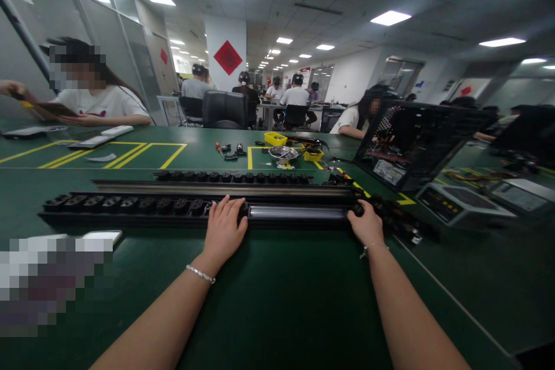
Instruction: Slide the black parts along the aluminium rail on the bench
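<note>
A long black socket strip (130, 219) lies across the green table in front of me, with a row of round black socket modules (129, 203) in its left half. Its right half is an open channel with a smooth, shiny inside (299, 212). My left hand (225, 228) rests over the strip at the end of the row, fingers across it and thumb at the near side. What lies under those fingers is partly hidden. At the channel's right end, my right hand (367, 224) has its fingers closed round a small round black part (358, 208).
Behind lie a long rail (225, 188) and another socket row (234, 176). Farther back are a metal bowl (283, 153), a yellow tray (275, 139) and a red-handled screwdriver (218, 149). An open computer case (416, 144) and a power supply (463, 205) stand right. Co-workers sit beyond.
</note>
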